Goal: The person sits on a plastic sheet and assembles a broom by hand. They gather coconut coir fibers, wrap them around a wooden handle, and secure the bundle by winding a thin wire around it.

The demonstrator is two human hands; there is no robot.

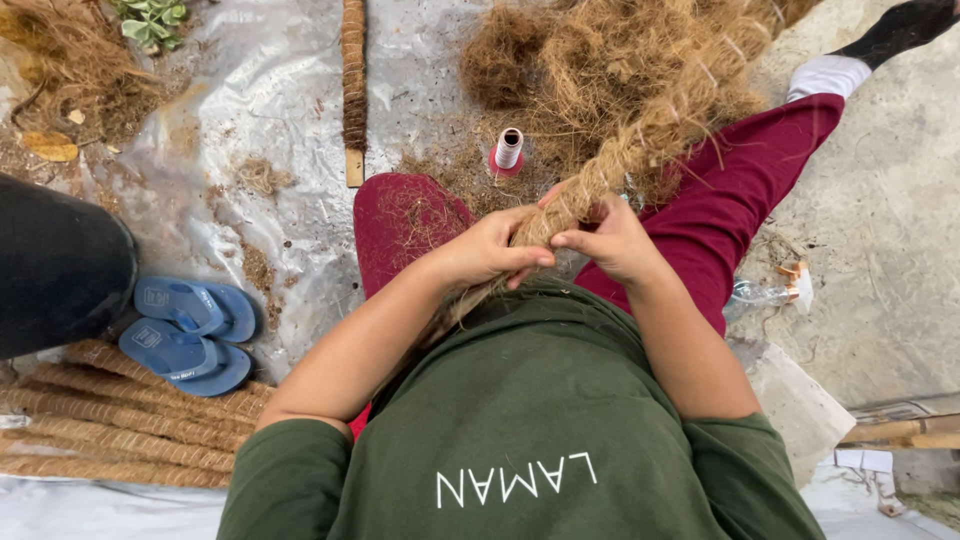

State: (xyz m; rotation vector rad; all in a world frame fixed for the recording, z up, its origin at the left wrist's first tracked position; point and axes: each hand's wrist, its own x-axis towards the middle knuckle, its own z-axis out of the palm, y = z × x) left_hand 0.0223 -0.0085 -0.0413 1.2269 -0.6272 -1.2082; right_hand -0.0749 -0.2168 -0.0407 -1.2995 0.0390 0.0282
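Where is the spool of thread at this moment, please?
In the head view, the spool of thread stands upright on the plastic sheet, beside the fibre pile.

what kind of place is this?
Likely an informal outdoor ground-level workspace for coir craft. A plastic sheet covers the ground beside bare concrete; a loose fibre heap lies ahead, finished fibre-wrapped poles are stacked nearby, and both hands, left hand and right hand, grip a fibre-wrapped stick.

Your fibre rope [590,190] is a thick, shaggy tan-brown twist of coconut fibre. It runs diagonally from the loose fibre pile [610,70] at upper right down to your lap, its frayed lower end trailing over your green shirt. The pile is fluffy, tangled, lying on the ground.
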